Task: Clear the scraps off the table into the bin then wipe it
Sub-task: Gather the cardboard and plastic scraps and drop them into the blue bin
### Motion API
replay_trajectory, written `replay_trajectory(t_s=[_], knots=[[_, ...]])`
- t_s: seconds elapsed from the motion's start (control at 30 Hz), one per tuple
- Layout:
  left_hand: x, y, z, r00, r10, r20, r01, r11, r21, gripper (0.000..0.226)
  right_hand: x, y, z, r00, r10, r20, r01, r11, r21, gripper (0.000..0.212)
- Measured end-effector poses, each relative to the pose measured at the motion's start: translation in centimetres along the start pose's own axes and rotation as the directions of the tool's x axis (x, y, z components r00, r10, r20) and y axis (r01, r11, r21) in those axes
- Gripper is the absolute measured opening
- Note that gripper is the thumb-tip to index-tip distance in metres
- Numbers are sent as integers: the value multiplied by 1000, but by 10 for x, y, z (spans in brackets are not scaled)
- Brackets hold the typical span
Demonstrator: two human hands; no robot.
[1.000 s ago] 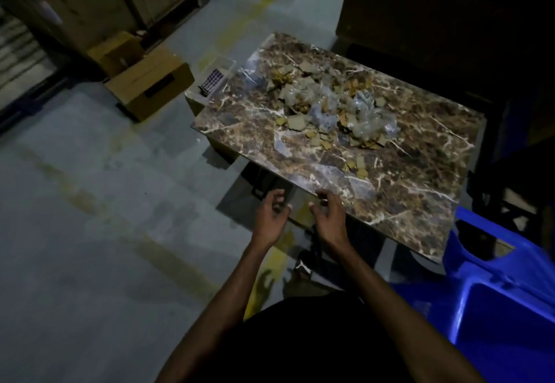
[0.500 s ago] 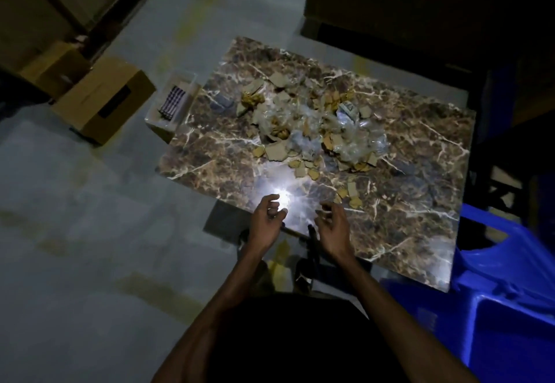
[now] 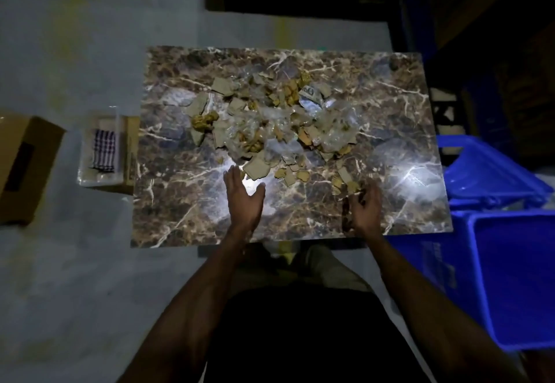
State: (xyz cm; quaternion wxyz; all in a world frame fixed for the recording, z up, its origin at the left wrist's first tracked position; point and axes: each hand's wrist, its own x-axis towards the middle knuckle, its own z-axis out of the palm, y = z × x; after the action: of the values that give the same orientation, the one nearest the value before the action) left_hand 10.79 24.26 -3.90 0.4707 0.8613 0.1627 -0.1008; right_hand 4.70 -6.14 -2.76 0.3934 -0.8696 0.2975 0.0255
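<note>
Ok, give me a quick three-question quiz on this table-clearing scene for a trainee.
1. True or false: the brown marble-patterned table is already cleared of scraps.
2. On which side of the person does the blue plastic bin stand: A left, B right, C behind the table?
3. Fill in: the folded checked cloth lies in a clear ___ to the table's left.

Key: 1 false: the pile of torn cardboard and clear plastic scraps remains, with the open left hand and the curled right hand at its near edge. 2 B. 3 box.
</note>
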Motion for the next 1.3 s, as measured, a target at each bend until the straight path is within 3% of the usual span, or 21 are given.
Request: replay_trajectory(t_s=[0.13,0.3,0.47,0.57,0.7,0.77,0.87,0.93,1.07,1.17,1.3], knots=[[17,-8,12,995,90,43,-92,994,58,87,22,15,4,999,15,28,-14,999,-41,81],[5,3,47,997,71,43,-75,993,88,87,30,16,42,1000,-3,20,6,990,-139,83],[-25,23,96,984,69,165,-82,994,73,86,10,18,57,978,-177,109,187,978,-95,78],[-47,37,112,978,75,194,-66,997,-49,74,-1,24,55,934,-298,199,296,954,40,71],[-58,53,103,998,-41,41,52,944,-327,58,2,28,30,935,-324,146,280,924,259,67],[-54,64,95,997,-21,-73,-2,955,-298,59,7,29,22,940,-317,125,267,913,308,67],[-34,80,88,972,104,-208,-135,981,-137,64,16,31,30,907,-418,60,393,887,243,67],[-12,84,89,953,195,-234,-206,978,-25,68,23,27,42,923,-377,74,355,911,211,63],[9,79,106,972,221,-76,-216,974,69,63,31,16,64,971,-233,56,223,963,148,60],[-2,68,121,960,278,-21,-277,960,51,51,30,14,72,970,-240,-23,241,960,145,59],[-32,55,139,967,254,1,-254,966,-58,33,28,9,72,970,-234,-68,242,957,161,54]])
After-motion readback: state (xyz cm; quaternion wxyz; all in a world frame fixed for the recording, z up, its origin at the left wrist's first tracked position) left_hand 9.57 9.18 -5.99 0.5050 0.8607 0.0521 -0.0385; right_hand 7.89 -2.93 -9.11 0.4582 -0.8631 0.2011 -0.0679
